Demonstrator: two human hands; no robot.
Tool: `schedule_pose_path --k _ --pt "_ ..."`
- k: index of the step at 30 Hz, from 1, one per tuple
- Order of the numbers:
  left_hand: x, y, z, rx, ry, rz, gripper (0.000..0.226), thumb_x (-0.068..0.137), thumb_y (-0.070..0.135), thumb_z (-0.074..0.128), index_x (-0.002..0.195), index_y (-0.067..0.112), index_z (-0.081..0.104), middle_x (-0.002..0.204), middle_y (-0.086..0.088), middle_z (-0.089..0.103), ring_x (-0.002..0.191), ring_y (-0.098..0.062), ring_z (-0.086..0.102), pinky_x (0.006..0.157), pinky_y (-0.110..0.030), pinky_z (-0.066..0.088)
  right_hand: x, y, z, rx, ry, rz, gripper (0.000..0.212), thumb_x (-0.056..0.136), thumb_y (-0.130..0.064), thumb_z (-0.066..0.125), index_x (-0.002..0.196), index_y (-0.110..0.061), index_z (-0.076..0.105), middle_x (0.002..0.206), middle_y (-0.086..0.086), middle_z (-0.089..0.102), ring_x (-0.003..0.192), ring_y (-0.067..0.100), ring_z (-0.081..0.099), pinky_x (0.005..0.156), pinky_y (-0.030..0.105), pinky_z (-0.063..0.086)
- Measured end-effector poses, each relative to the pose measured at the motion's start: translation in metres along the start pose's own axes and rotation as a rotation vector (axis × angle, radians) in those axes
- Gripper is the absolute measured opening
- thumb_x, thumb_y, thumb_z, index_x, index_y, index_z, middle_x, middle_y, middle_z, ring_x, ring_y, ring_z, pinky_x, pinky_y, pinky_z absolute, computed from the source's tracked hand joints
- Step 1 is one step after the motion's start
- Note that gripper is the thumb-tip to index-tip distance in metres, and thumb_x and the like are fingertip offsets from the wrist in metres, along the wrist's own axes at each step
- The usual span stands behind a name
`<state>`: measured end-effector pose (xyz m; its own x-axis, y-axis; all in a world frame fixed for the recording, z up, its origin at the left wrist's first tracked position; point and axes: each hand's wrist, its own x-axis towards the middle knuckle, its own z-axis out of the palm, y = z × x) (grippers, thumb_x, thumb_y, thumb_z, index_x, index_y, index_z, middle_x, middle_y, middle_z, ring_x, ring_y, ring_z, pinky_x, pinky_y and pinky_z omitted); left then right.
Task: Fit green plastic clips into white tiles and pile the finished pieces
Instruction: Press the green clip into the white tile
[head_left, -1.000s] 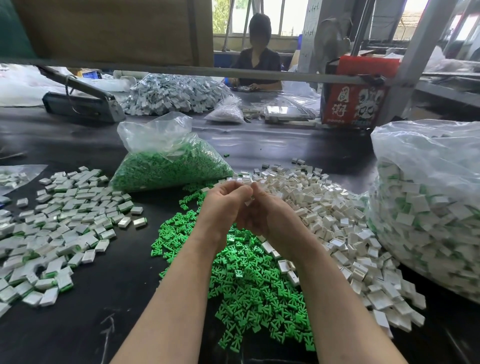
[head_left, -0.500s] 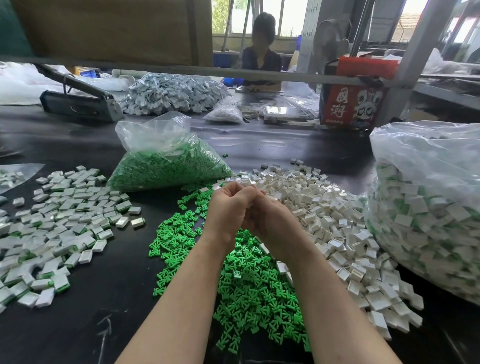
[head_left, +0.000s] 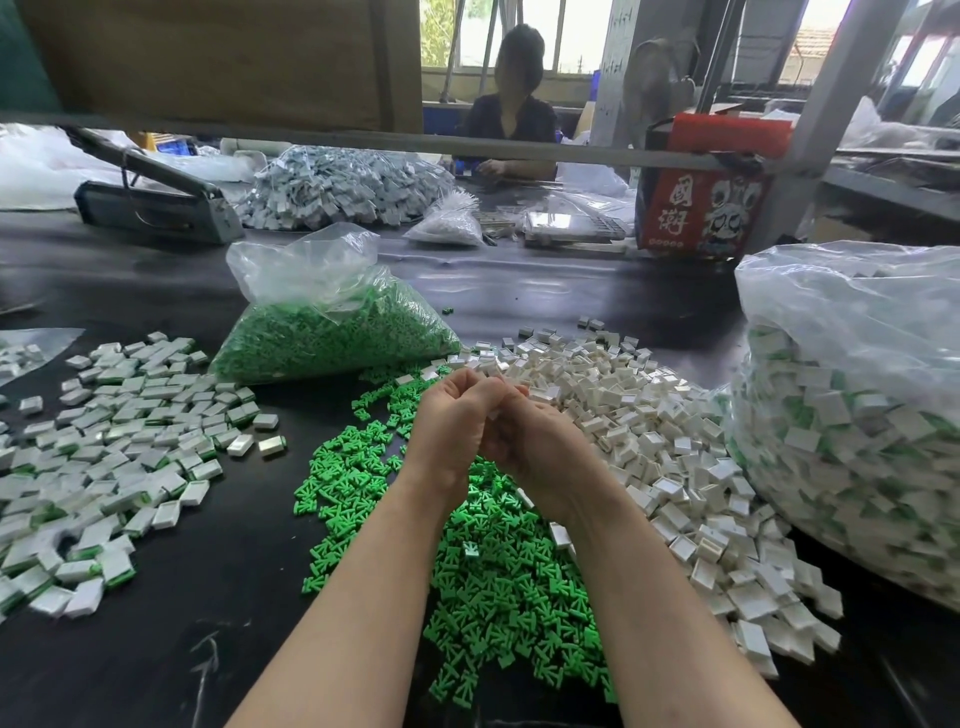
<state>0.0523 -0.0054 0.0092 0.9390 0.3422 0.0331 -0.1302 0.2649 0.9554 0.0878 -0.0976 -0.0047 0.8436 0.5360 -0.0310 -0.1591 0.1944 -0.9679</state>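
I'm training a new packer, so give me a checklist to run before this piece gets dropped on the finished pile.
1. Both hands on the piece: left hand and right hand meet, fingers curled: ok.
2. Green clip seated in the white tile: hidden in the grip: cannot tell.
3. Finished pile of white-and-green pieces lies to the left: ok.
4. Loose green plastic clips in stock: ok.
5. Loose white plastic tiles in stock: ok.

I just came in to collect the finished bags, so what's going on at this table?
A person is assembling pieces: the left hand and right hand are pressed together, fingers curled around something small, mostly hidden. Below them lie loose green clips, with loose white tiles to the right. Finished pieces are spread on the left, and a big clear bag on the right holds more. Another person sits across the table.
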Motion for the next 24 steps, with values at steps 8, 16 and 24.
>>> schedule_pose_path --k 8,16,24 --pt "-0.001 0.0 0.0 0.017 -0.034 0.01 0.028 0.092 0.001 0.051 0.107 -0.022 0.053 0.047 0.007 0.059 0.038 -0.003 0.053 0.037 -0.017 0.041 0.001 0.001 -0.002 -0.007 -0.006 0.009 0.036 0.098 -0.039 0.052 0.102 -0.004 0.059 0.065 0.003 0.048 0.059 0.011 0.043 0.06 0.027 0.03" --pt "-0.002 0.001 -0.001 -0.049 -0.036 -0.001 0.024 0.083 0.002 0.058 0.065 0.013 0.047 0.081 -0.015 0.073 0.041 -0.008 0.056 0.038 -0.02 0.041 -0.002 -0.001 0.002 -0.033 0.018 0.008 0.037 0.097 -0.04 0.053 0.105 -0.004 0.059 0.078 0.012 0.048 0.072 0.022 0.043 0.073 0.035 0.034" --pt "0.002 0.005 -0.007 -0.007 -0.059 -0.02 0.026 0.092 0.003 0.05 0.068 0.012 0.049 0.054 -0.006 0.053 0.038 -0.013 0.042 0.045 -0.026 0.036 -0.004 -0.008 0.006 -0.076 -0.027 0.051 0.058 0.101 -0.055 0.031 0.074 -0.011 0.057 0.059 0.001 0.045 0.051 0.012 0.037 0.053 0.029 0.024"
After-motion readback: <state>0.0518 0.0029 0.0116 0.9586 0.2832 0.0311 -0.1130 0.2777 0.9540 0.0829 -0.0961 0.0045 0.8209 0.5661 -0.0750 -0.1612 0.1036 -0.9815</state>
